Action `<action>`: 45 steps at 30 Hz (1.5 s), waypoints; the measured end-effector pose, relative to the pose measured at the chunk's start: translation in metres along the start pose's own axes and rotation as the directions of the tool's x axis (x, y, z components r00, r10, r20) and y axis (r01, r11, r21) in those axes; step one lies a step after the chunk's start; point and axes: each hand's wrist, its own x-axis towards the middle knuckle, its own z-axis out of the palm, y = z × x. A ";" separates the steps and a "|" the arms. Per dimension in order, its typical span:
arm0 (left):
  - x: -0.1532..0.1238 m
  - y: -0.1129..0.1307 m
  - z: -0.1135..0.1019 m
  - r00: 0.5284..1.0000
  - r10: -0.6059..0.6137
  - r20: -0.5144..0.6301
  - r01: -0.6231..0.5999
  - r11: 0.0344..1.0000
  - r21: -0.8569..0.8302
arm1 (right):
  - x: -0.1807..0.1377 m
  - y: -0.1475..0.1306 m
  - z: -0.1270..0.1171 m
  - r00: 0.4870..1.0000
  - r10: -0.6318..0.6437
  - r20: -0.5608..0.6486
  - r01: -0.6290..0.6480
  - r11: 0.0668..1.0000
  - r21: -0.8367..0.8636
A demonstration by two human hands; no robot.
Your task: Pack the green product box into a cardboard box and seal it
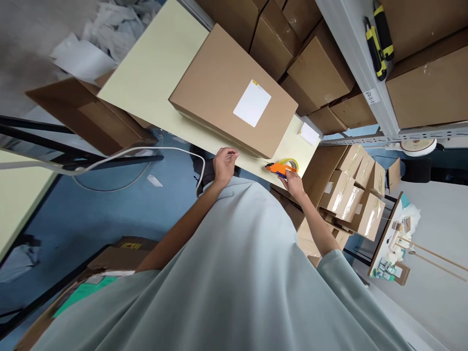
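Observation:
A closed cardboard box lies on the pale yellow table, with a white label on its top. My right hand grips an orange tape dispenser near the box's right corner. The dispenser carries a roll of yellowish tape. My left hand is at the table's near edge, just in front of the box. Its fingers are curled, with thumb and fingertips close together; whether anything thin is between them is too small to make out.
A small white box stands at the table's right end. Shelved cartons line the back, and two yellow-black cutters hang on the shelf post. Sealed cartons are stacked at right. An open carton and a white cable are at left.

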 end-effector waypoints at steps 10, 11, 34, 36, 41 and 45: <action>0.014 0.024 0.030 0.897 -0.388 -0.213 0.273 0.863 -0.425 | 0.025 -0.004 0.019 0.989 -0.051 -0.141 0.043 0.997 -0.058; 0.013 0.027 0.028 0.884 -0.417 -0.210 0.283 0.837 -0.468 | 0.024 -0.006 0.019 0.987 -0.053 -0.149 0.046 0.998 -0.050; -0.035 0.163 0.010 0.929 -0.208 0.306 0.141 0.964 0.227 | 0.012 -0.063 0.027 0.977 -0.056 -0.205 0.096 0.977 0.189; -0.022 0.173 0.037 0.859 0.137 0.493 -0.358 0.850 0.387 | 0.010 -0.066 0.027 0.975 -0.056 -0.213 0.097 0.977 0.189; 0.040 0.167 0.119 0.810 0.180 0.558 -0.579 0.392 0.715 | 0.006 -0.066 0.028 0.974 -0.034 -0.223 0.080 0.976 0.201; 0.054 0.140 0.130 0.832 0.102 0.546 -0.551 0.274 0.788 | 0.005 -0.062 0.032 0.975 -0.019 -0.223 0.071 0.971 0.229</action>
